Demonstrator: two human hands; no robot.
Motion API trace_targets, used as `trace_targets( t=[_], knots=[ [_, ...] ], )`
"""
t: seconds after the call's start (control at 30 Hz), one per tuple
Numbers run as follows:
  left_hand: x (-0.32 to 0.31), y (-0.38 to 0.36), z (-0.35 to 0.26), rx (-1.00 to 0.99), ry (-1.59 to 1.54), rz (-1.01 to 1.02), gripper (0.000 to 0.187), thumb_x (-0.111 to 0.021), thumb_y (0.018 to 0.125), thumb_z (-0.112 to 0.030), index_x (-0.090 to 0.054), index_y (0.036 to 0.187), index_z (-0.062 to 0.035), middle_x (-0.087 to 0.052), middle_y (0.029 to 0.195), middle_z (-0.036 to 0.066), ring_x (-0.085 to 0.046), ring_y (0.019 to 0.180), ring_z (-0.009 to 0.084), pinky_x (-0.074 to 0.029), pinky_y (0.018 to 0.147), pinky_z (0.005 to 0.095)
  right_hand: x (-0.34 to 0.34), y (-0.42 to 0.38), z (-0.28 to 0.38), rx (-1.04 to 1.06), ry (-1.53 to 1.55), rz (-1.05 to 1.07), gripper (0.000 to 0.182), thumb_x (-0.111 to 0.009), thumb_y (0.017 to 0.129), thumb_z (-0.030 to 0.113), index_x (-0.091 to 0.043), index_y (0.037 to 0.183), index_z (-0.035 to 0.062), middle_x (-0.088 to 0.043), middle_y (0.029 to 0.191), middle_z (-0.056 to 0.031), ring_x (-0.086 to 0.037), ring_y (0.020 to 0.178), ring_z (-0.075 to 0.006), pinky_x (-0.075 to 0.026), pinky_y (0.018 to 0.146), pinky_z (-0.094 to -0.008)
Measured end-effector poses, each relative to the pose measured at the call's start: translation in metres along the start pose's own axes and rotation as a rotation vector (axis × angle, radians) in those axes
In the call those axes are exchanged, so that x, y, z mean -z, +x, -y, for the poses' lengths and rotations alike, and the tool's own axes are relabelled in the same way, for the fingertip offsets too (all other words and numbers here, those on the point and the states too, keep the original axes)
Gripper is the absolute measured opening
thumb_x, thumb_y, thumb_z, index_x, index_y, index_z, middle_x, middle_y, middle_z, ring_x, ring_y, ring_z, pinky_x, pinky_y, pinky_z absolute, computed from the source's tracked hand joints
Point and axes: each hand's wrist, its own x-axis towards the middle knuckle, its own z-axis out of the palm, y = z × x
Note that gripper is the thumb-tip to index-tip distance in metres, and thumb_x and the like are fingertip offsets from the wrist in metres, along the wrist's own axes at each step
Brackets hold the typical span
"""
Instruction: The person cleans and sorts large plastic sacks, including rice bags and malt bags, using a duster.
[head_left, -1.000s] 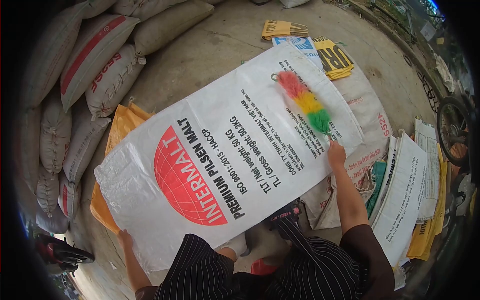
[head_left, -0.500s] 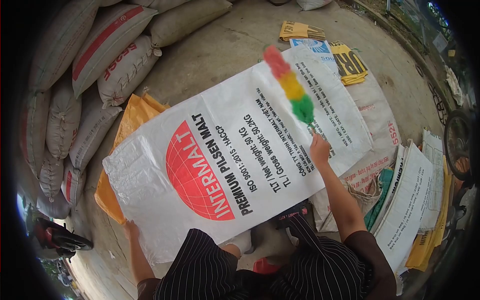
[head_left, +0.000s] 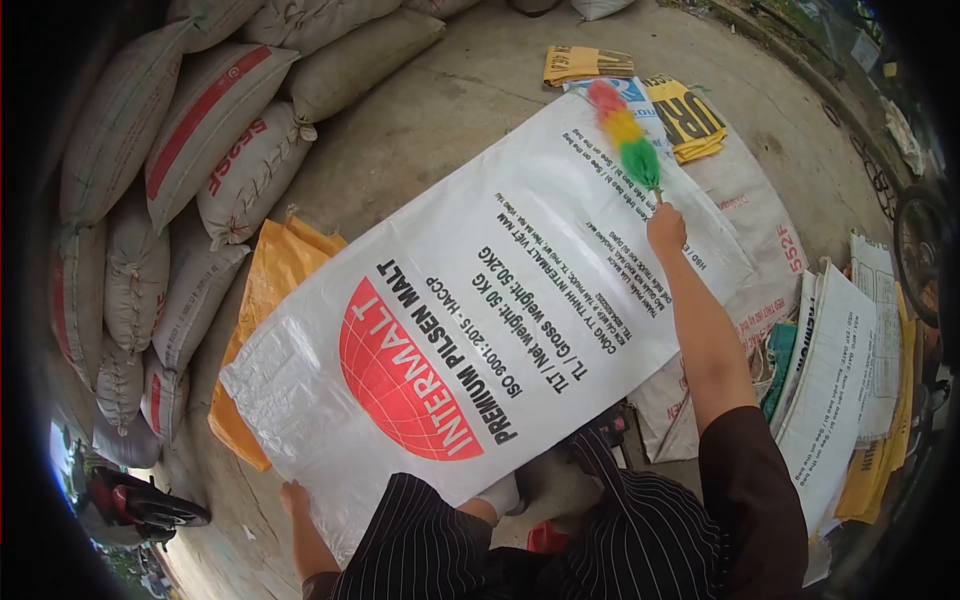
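Observation:
A large white printed malt sack (head_left: 440, 290) lies flat before me, over other sacks. My right hand (head_left: 667, 228) is closed round the handle of a feather duster (head_left: 625, 128) with red, yellow and green bristles. The duster's head is over the far right end of the sack, close to its surface. At the sack's near left edge, my left hand (head_left: 294, 498) grips the border; its fingers are only partly visible.
Filled sacks (head_left: 210, 130) are piled at the left. Orange-yellow sacks (head_left: 265, 270) stick out beneath the white one. Folded yellow bags (head_left: 685, 120) lie beyond it, and flat white sacks (head_left: 825, 390) are stacked at the right. A motorbike (head_left: 140, 505) stands lower left.
My right hand has moved the duster away from me and to the right, towards the sack's far corner. My left hand stays at the near left edge as the view shifts slightly.

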Motion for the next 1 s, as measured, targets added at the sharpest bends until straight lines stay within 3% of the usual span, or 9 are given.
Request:
trace_targets(
  t=[0.1,0.23,0.3,0.5,0.57,0.7,0.8,0.93,1.0],
  knots=[
    [0.016,-0.012,-0.007,0.037,-0.049,0.069,0.035,-0.046,0.085,-0.024,-0.052,0.101,0.0067,-0.055,0.104,0.026,-0.053,0.099,0.0391,-0.042,0.084,0.0444,0.018,0.032,-0.016,-0.082,0.07,-0.035,0.024,-0.043,0.087,0.02,-0.058,0.087,0.0009,-0.061,0.081,-0.0208,-0.061,0.078,-0.0355,-0.05,0.064,-0.0435],
    [0.009,-0.007,-0.002,0.058,-0.097,0.077,0.037,-0.047,0.084,-0.025,-0.052,0.103,0.0066,-0.055,0.105,0.026,-0.052,0.1,0.0382,-0.042,0.084,0.0431,0.023,0.01,-0.022,0.286,-0.072,-0.057,0.023,-0.042,0.088,0.022,-0.054,0.082,0.0025,-0.06,0.071,-0.0203,-0.061,0.068,-0.036,-0.049,0.06,-0.0445],
    [-0.001,0.01,0.008,0.071,-0.132,0.075,0.038,-0.048,0.084,-0.026,-0.051,0.104,0.0065,-0.055,0.105,0.026,-0.053,0.1,0.0379,-0.043,0.084,0.0427,0.018,-0.011,-0.042,0.514,-0.233,0.086,0.025,-0.041,0.089,0.023,-0.052,0.08,0.0029,-0.059,0.068,-0.0197,-0.06,0.065,-0.0366,-0.048,0.058,-0.0457],
    [-0.024,0.051,0.017,0.002,0.026,0.105,0.036,-0.049,0.083,-0.027,-0.057,0.1,0.0044,-0.057,0.104,0.024,-0.054,0.098,0.0373,-0.044,0.083,0.0427,-0.018,-0.059,-0.076,0.104,-0.014,-0.065,0.026,-0.04,0.09,0.022,-0.051,0.079,0.0012,-0.057,0.064,-0.0221,-0.058,0.064,-0.0394,-0.045,0.058,-0.0482],
    [-0.034,0.065,0.026,-0.139,0.276,0.222,0.035,-0.048,0.083,-0.026,-0.058,0.099,0.0044,-0.056,0.106,0.023,-0.054,0.1,0.0353,-0.044,0.084,0.0413,-0.034,-0.083,-0.064,0.076,0.109,-0.109,0.024,-0.041,0.089,0.021,-0.05,0.078,0.0017,-0.057,0.063,-0.0221,-0.057,0.061,-0.0392,-0.044,0.056,-0.0482],
    [-0.033,0.058,0.018,-0.133,0.19,0.173,0.035,-0.048,0.083,-0.025,-0.059,0.096,0.0048,-0.057,0.105,0.024,-0.055,0.1,0.0348,-0.045,0.083,0.0407,-0.029,-0.143,-0.041,0.68,-0.034,0.295,0.023,-0.044,0.088,0.023,-0.052,0.078,0.0041,-0.058,0.062,-0.0159,-0.059,0.057,-0.0335,-0.046,0.052,-0.0442],
    [-0.033,0.058,0.02,-0.218,0.361,0.254,0.034,-0.047,0.082,-0.024,-0.06,0.094,0.0051,-0.057,0.104,0.024,-0.055,0.099,0.035,-0.045,0.081,0.0408,-0.024,-0.143,-0.043,0.886,-0.182,0.356,0.023,-0.044,0.088,0.024,-0.052,0.078,0.0057,-0.058,0.061,-0.0142,-0.059,0.057,-0.0318,-0.046,0.052,-0.0423],
    [-0.039,0.058,0.032,0.034,0.07,0.282,0.031,-0.051,0.077,-0.018,-0.059,0.099,0.0025,-0.057,0.106,0.022,-0.055,0.1,0.0352,-0.044,0.083,0.0393,-0.017,-0.086,-0.058,0.04,-0.071,0.043,0.026,-0.042,0.089,0.026,-0.054,0.083,0.0036,-0.061,0.069,-0.0175,-0.06,0.065,-0.0346,-0.048,0.059,-0.0449],
    [-0.024,0.053,0.015,0.076,-0.032,0.313,0.032,-0.053,0.075,-0.015,-0.058,0.102,0.0023,-0.057,0.106,0.022,-0.054,0.1,0.035,-0.044,0.084,0.0378,-0.003,-0.08,-0.054,0.078,-0.095,0.015,0.028,-0.042,0.089,0.026,-0.055,0.081,0.0028,-0.061,0.069,-0.0184,-0.06,0.065,-0.0348,-0.047,0.059,-0.0452]
  ],
)
